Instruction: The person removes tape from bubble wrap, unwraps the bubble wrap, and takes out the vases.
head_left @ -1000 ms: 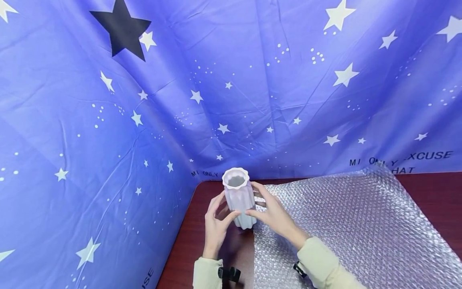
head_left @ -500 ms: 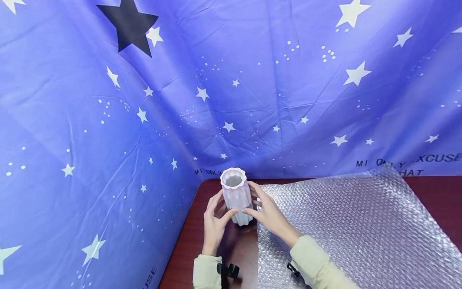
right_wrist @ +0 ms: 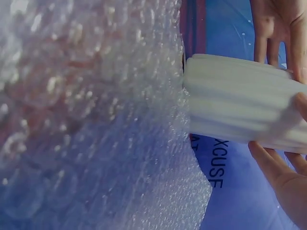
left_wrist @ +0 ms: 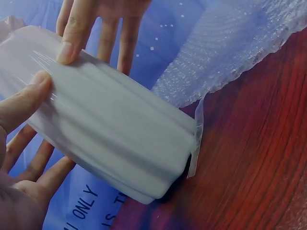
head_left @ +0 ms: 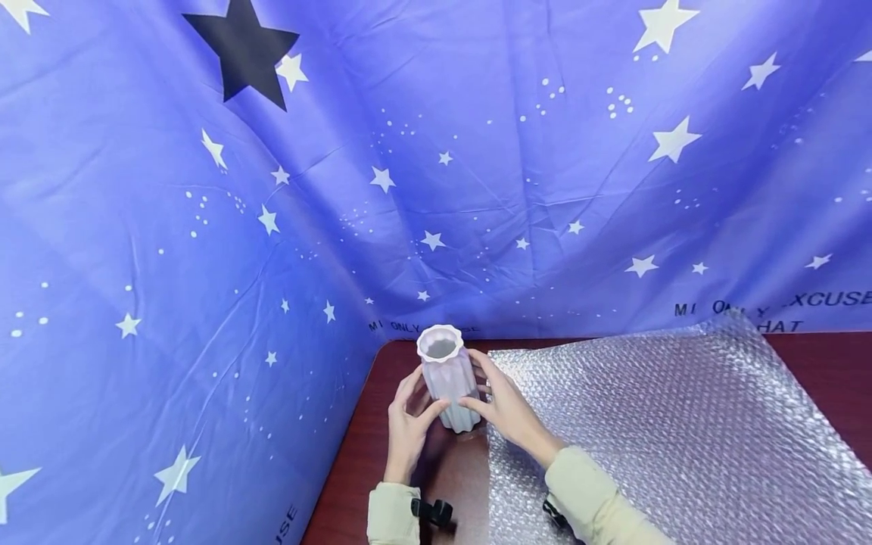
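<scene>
A fluted vase [head_left: 451, 390] with a scalloped rim, pale lilac fading to whitish, stands nearly upright at the left edge of a bubble wrap sheet [head_left: 647, 424]. My left hand [head_left: 406, 437] grips its left side, and my right hand [head_left: 512, 410] holds the right side. Both thumbs lie on the near face, close together, with the other fingers round the sides and partly hidden. In the left wrist view the vase's smooth lower body [left_wrist: 115, 127] shows, its base close to the dark red table. The right wrist view has the base [right_wrist: 196, 93] beside the wrap's edge.
The wrap covers much of the dark red table [head_left: 456, 473] on the right, its far corner raised against the backdrop. Blue star-printed cloth [head_left: 477, 189] hangs behind and along the left. A narrow clear strip [left_wrist: 197, 139] sticks up beside the vase base.
The vase, held in both hands, has shifted slightly left relative to the wrap's edge, then a little lower in the head view. The head view itself has moved slightly. Both grips look the same.
</scene>
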The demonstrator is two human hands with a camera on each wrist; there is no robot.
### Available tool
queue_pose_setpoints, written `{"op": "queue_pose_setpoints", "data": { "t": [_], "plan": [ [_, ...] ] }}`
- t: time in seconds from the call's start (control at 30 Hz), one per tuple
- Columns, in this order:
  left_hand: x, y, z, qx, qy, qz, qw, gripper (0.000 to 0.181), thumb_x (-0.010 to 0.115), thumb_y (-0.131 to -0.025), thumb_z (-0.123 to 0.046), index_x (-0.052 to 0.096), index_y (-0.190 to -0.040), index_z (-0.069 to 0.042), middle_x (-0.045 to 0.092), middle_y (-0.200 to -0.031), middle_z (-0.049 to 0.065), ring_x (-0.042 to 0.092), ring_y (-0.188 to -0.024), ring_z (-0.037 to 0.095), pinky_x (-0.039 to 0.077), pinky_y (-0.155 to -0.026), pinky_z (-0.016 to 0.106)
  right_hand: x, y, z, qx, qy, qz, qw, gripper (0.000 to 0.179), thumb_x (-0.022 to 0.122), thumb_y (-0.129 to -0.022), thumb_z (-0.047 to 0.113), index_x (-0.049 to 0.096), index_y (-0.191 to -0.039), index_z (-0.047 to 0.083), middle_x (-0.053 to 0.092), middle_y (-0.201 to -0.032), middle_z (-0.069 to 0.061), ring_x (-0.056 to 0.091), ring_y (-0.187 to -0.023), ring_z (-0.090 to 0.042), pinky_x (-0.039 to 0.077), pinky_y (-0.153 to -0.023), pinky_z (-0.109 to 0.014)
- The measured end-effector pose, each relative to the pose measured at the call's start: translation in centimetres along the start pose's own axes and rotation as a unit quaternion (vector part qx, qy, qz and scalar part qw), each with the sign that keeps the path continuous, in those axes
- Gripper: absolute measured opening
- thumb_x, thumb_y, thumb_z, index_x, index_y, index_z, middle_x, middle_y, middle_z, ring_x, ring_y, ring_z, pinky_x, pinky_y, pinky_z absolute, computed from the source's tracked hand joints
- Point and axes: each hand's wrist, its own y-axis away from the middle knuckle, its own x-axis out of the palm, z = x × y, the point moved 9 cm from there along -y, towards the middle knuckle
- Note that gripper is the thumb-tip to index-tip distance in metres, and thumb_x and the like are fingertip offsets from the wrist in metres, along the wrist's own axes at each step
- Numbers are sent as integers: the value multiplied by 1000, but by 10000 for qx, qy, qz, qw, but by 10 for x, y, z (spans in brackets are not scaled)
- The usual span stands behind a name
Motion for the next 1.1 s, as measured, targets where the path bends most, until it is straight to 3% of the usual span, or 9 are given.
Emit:
{"op": "queue_pose_setpoints", "data": {
  "t": [0.33,0.63,0.8,1.0,1.1],
  "plan": [
    [-1,0,9,-235,65,-99,9997,68,77,-81,5,52,-143,-7,56,-134,15,57,-126,15,49,-105,40,5,0,-2,23,432,132,9990,77,70,-89,3,29,-155,7,40,-153,-19,48,-134,-37,49,-105,-47],
    [0,-3,10,-239,65,-110,9996,66,76,-83,3,51,-144,-7,55,-138,16,57,-125,13,45,-106,53,4,-2,-2,49,299,314,9990,76,67,-93,4,25,-156,9,38,-153,-19,45,-136,-36,46,-107,-47],
    [0,-4,11,-283,141,-137,9994,66,77,-82,3,52,-142,-6,58,-137,18,58,-124,15,48,-105,49,4,-2,-5,89,399,299,9987,76,67,-93,6,25,-156,9,42,-150,-18,48,-134,-34,48,-105,-46],
    [-5,-3,2,-144,60,-297,9994,63,79,-81,1,53,-139,-7,59,-134,17,60,-121,19,54,-99,32,3,0,-6,154,689,203,9973,70,66,-95,12,30,-155,11,51,-138,-14,56,-122,-28,53,-99,-44],
    [-9,-3,-7,17,117,-459,9989,59,78,-82,-1,54,-136,-6,58,-133,17,60,-121,20,54,-100,36,-1,2,0,-5,784,21,9969,66,68,-94,12,36,-152,10,55,-131,-12,58,-116,-28,54,-95,-47]
  ]
}}
